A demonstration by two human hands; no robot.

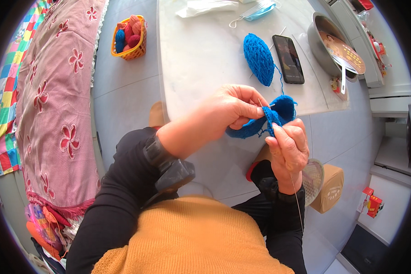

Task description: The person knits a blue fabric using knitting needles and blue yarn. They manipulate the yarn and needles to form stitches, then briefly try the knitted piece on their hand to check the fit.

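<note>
Just past the near edge of the pale table, I hold a blue knitted piece (285, 107) between both hands. My left hand (238, 108) pinches its upper edge, where the pointed tips of knitting needles show. Lower down, the thumb and fingers of my right hand (289, 149) grip the same piece. A thin knitting needle (298, 202) runs back from under my right hand along the forearm. Blue yarn (281, 80) leads from the work to a ball of blue yarn (259, 60) on the table. Part of the knitting is hidden behind my fingers.
A smartphone (288, 60) lies beside the yarn ball on the table (198, 68). Farther back is a blue face mask (258, 11). A metal basin (316, 44) with a hand fan (342, 51) stands right. An orange basket (142, 46) of yarn balls sits left.
</note>
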